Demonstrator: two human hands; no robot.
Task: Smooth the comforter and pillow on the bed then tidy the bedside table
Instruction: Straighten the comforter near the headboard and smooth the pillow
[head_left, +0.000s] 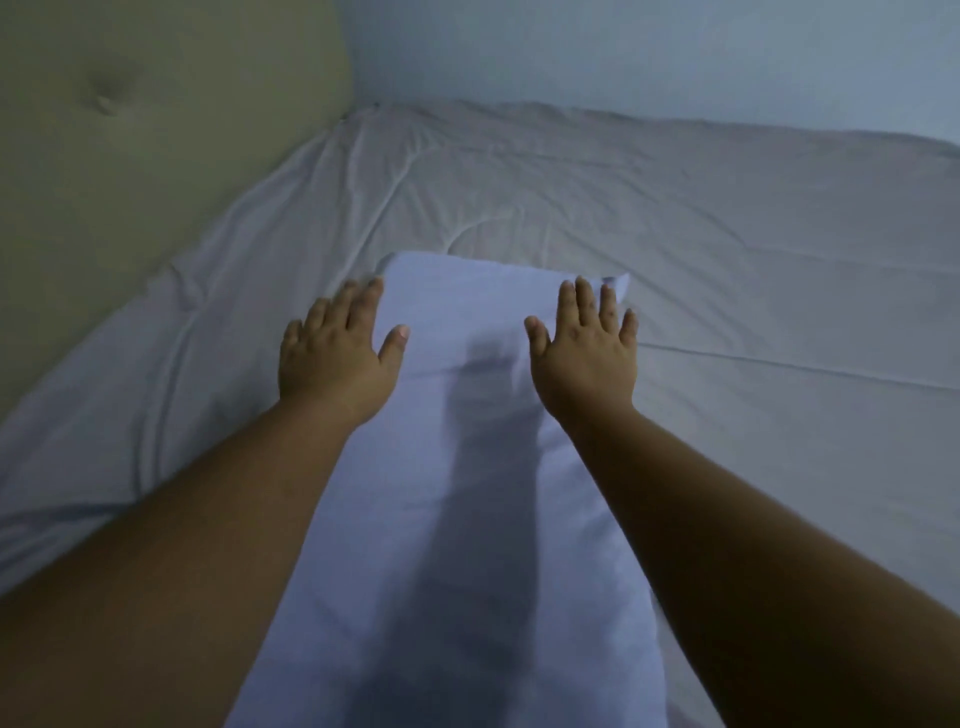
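Bed (779, 415): fills most of the view; the pillow, the landmark here, lies on it toward the near middle.
Comforter (571, 197): white, spread over the bed on every side of the pillow; creased beyond the pillow's far end and to its left, flatter to its right, with one long fold running off to the right from beside the pillow.
Wall (649, 52): pale, plain, beyond the pillow along the bed's far edge.
Headboard (104, 130): padded, beige, with one tufted dimple; it stands to the left of the pillow, past a strip of comforter, and meets the wall at the far left corner.
Pillow (467, 519): long, white, lying flat on the comforter; its long axis runs from the near edge of the view away toward the wall, short far end pointing at the wall, its far right corner poking out past the right fingers. A dark shadow runs down its middle.
In the way: both bare forearms cross the pillow's long edges and hide parts of them; the near end runs out of view.
Left hand (337, 358): flat, fingers spread, palm down on the pillow's far left edge, fingers partly over the comforter.
Right hand (584, 358): flat, fingers spread, palm down on the pillow's far right edge.
Grasp: neither hand grips anything.
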